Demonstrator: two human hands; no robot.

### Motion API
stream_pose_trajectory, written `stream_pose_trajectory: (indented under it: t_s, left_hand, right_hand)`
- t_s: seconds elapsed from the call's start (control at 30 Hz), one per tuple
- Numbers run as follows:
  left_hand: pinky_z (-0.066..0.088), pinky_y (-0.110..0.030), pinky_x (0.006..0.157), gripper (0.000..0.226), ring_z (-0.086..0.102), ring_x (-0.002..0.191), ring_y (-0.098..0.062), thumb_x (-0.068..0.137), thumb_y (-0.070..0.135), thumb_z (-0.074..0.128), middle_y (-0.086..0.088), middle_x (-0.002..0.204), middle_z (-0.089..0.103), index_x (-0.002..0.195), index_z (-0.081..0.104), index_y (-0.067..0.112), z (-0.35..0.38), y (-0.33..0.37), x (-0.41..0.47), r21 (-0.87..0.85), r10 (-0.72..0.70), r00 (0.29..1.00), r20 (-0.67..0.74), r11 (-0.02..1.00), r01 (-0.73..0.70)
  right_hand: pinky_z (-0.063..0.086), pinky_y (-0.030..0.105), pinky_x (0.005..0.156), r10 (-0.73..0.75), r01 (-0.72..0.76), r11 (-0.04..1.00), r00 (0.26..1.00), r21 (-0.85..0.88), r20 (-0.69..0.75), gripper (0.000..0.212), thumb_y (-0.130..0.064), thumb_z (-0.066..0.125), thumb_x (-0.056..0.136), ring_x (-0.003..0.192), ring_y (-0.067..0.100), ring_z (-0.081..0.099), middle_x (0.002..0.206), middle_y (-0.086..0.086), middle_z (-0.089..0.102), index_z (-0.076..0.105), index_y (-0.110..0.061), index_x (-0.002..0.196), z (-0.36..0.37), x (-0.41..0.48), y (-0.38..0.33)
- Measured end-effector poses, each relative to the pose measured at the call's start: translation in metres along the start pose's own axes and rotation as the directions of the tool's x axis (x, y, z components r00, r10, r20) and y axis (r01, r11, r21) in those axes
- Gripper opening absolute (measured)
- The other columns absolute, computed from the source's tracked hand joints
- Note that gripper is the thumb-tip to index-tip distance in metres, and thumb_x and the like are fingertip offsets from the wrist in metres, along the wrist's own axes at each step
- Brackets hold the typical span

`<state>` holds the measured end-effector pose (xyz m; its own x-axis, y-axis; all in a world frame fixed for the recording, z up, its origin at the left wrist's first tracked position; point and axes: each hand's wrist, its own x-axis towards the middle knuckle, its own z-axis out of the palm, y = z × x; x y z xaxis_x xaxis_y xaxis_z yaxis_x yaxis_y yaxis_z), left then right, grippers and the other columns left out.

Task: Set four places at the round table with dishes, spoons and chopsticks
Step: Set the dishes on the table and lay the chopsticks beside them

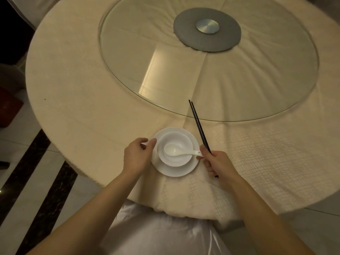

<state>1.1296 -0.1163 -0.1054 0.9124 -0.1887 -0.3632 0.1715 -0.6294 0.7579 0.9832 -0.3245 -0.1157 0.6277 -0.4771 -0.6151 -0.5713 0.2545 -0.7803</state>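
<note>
Chopsticks (199, 127), a dark pair, run through our right hand (218, 163), which is closed around their lower part; the tips point toward 11 o'clock and reach over the edge of the glass turntable (276, 74), while the butt ends poke out below the palm. That hand sits at 3 o'clock of the plate (176, 172), and its fingertips are just beside the handle of the spoon (179, 152); we cannot tell whether they touch it.

Our left hand (138, 155) is at 9 o'clock of the plate, thumb and fingers pinching its rim. On the plate stands a white bowl (174, 142), and the spoon lies in the bowl with its scoop toward 9 o'clock and its handle resting over the rim toward 3 o'clock.

This one setting lies at the 6 o'clock edge of the table (82, 85), under a cream cloth. The turntable fills the middle, with a grey disc (207, 29) at its hub near 12 o'clock. Below the table edge, between our arms, we see white fabric (161, 234).
</note>
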Motion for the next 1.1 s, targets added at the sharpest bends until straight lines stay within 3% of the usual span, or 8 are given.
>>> stream_pose_trajectory:
  t_s: [0.13,0.2,0.3,0.4,0.47,0.73,0.93,1.1]
  left_hand:
    - [0.055,-0.041,0.071,0.023,0.062,0.068,-0.017,0.090,0.044,0.061,0.004,0.073,0.059,0.092,0.060,0.021,-0.005,0.020,-0.020,-0.054,0.098,0.963,-0.249,0.992,-0.115]
    - [0.049,-0.034,0.065,0.017,0.055,0.064,-0.012,0.091,0.033,0.062,0.004,0.069,0.057,0.082,0.058,0.019,0.000,0.030,-0.037,-0.096,0.191,0.954,-0.230,0.971,-0.218]
    - [0.046,-0.022,0.060,0.020,0.059,0.061,-0.006,0.093,0.029,0.062,0.005,0.066,0.064,0.076,0.064,0.019,0.012,0.041,-0.060,-0.037,0.313,0.935,0.169,0.950,-0.311]
    - [0.054,-0.026,0.055,0.024,0.071,0.064,-0.014,0.097,0.029,0.060,-0.002,0.078,0.075,0.092,0.074,0.011,0.028,0.049,-0.074,0.043,0.145,0.726,0.673,0.971,-0.234]
    - [0.055,-0.027,0.051,0.028,0.074,0.069,-0.018,0.098,0.028,0.061,-0.011,0.093,0.076,0.106,0.072,0.003,0.041,0.048,-0.082,0.046,0.038,0.602,0.798,0.991,-0.123]
    - [0.055,-0.024,0.049,0.027,0.073,0.064,-0.018,0.099,0.007,0.058,-0.019,0.080,0.072,0.104,0.065,-0.019,0.067,0.035,-0.109,-0.168,0.001,0.562,0.827,0.955,0.245]
    - [0.062,-0.028,0.067,0.019,0.073,0.063,-0.019,0.099,0.002,0.056,-0.017,0.076,0.071,0.102,0.067,-0.014,0.068,0.018,-0.108,-0.143,-0.071,0.531,0.844,0.925,0.352]
    - [0.061,-0.027,0.066,0.022,0.073,0.065,-0.019,0.099,0.003,0.057,-0.021,0.083,0.071,0.106,0.066,-0.015,0.064,0.005,-0.102,-0.080,-0.120,0.498,0.859,0.928,0.363]
  right_hand:
    - [0.026,0.025,0.041,0.005,0.001,0.999,0.992,0.042,-0.128,0.060,-0.055,0.042,0.101,0.041,0.010,0.033,0.059,0.003,0.051,0.073,-0.004,0.092,-0.011,-0.012,0.006]
    - [0.027,0.025,0.041,-0.011,0.030,0.986,0.993,0.161,-0.121,0.048,-0.037,0.041,0.107,0.042,0.011,0.033,0.065,0.008,0.050,0.066,0.004,0.100,-0.014,-0.024,0.011]
    - [0.040,0.028,0.048,0.004,0.027,0.933,0.996,0.359,-0.087,0.035,-0.025,0.039,0.108,0.047,0.016,0.046,0.068,0.011,0.054,0.058,0.003,0.098,-0.010,-0.044,0.017]
    - [0.048,0.037,0.068,-0.017,0.049,0.898,0.997,0.438,-0.077,0.033,-0.027,0.039,0.108,0.062,0.022,0.060,0.072,0.013,0.062,0.056,-0.004,0.091,-0.001,-0.057,0.019]
    - [0.048,0.036,0.067,-0.025,0.057,0.889,0.997,0.453,-0.077,0.035,-0.031,0.038,0.108,0.067,0.023,0.061,0.074,0.013,0.064,0.055,-0.007,0.088,0.005,-0.064,0.018]
    - [0.050,0.030,0.050,0.060,0.006,0.817,0.994,0.576,-0.095,0.037,-0.038,0.038,0.107,0.064,0.021,0.067,0.075,0.010,0.067,0.052,-0.012,0.085,0.021,-0.087,0.024]
    - [0.048,0.035,0.075,-0.015,0.060,0.963,0.986,0.265,-0.167,0.037,-0.033,0.042,0.107,0.082,0.019,0.060,0.091,0.007,0.066,0.070,-0.010,0.101,0.013,-0.083,0.044]
    - [0.045,0.039,0.072,-0.044,0.078,0.979,0.983,0.190,-0.176,0.020,-0.020,0.065,0.096,0.070,0.019,0.057,0.076,0.009,0.064,0.071,-0.001,0.093,0.010,-0.080,0.062]
